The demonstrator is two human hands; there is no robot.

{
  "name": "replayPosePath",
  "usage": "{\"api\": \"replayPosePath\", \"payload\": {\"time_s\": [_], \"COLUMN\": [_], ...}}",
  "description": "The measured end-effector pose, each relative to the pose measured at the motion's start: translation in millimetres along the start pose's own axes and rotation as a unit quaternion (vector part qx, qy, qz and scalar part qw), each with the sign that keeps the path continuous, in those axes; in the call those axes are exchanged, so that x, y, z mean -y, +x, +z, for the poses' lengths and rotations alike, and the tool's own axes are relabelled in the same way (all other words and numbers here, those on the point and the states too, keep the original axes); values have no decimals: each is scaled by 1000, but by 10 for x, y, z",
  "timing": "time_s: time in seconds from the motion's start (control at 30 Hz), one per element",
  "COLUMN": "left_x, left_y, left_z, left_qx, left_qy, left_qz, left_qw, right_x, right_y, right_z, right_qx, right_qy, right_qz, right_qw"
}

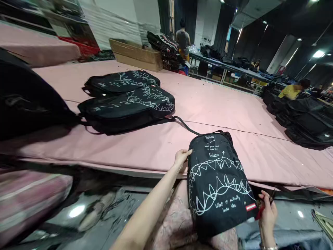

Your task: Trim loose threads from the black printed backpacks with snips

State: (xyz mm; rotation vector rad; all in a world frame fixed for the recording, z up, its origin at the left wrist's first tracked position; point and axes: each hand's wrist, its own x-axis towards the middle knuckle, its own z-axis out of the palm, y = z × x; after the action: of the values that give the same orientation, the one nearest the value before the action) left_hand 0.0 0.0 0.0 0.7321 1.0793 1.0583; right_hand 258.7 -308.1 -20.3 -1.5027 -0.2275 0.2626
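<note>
One view, head. Showing a black fabric backpack with white looping lines and lettering at centre front. Resting its top on a long pink cloth-covered table, with its lower part overhanging the edge above a lap in pale pink patterned cloth; presumably tilting the printed front towards the eyes. Pinching its upper side edge with the bare left hand, fingers narrowing on the fabric, apparently for steadying. Holding the bare right hand beside the lower corner, near a small red rectangular label, fingers curling inwards; showing something small, dark and pointed by them, but not revealing whether gripping it.

Also showing a black webbing strap, trailing leftward from the bag's top, and two black backpacks with white zigzag lines, lying close together, perhaps leaving working room in front.

Hiding: the held bag's back and the left fingertips behind it. Cutting off: a large black fabric shape at the left edge, probably another bag; a heap of black bags at right, partly concealing a co-worker in yellow. Blurring: a pink striped cloth item, lower left.
</note>
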Motion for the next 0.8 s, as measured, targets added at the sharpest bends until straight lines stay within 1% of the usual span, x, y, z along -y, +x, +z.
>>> {"api": "replayPosePath", "payload": {"time_s": [0.07, 0.13, 0.23, 0.3, 0.37, 0.43, 0.5, 0.6, 0.7, 0.8], "left_x": [-64, -113, -142, -141, -146, -168, -201, -234, -236, -232], "left_y": [-80, -209, -516, -756, -975, -1146, -1265, -1366, -1417, -1457], "left_z": [38, 72, 116, 143, 172, 204, 237, 280, 307, 324], "left_qx": [6, 16, 41, 50, 54, 57, 63, 74, 84, 76], "left_qy": [-19, -36, -59, -66, -75, -96, -117, -122, -107, -82], "left_qz": [15, 25, 29, 22, 13, 5, -1, 8, 44, 105], "left_qw": [1000, 999, 997, 996, 996, 994, 991, 990, 990, 988], "right_x": [127, 271, 534, 730, 915, 1065, 1166, 1229, 1225, 1189], "right_y": [-33, -87, -217, -324, -431, -528, -604, -674, -713, -755], "right_z": [139, 306, 631, 889, 1160, 1421, 1651, 1904, 2027, 2042], "right_qx": [30, 78, 184, 252, 310, 366, 392, 404, 413, 399], "right_qy": [-14, -31, -63, -84, -92, -105, -109, -103, -100, -118], "right_qz": [-3, -9, -20, -65, -130, -193, -251, -313, -359, -412], "right_qw": [999, 996, 981, 962, 937, 904, 878, 853, 831, 811]}}
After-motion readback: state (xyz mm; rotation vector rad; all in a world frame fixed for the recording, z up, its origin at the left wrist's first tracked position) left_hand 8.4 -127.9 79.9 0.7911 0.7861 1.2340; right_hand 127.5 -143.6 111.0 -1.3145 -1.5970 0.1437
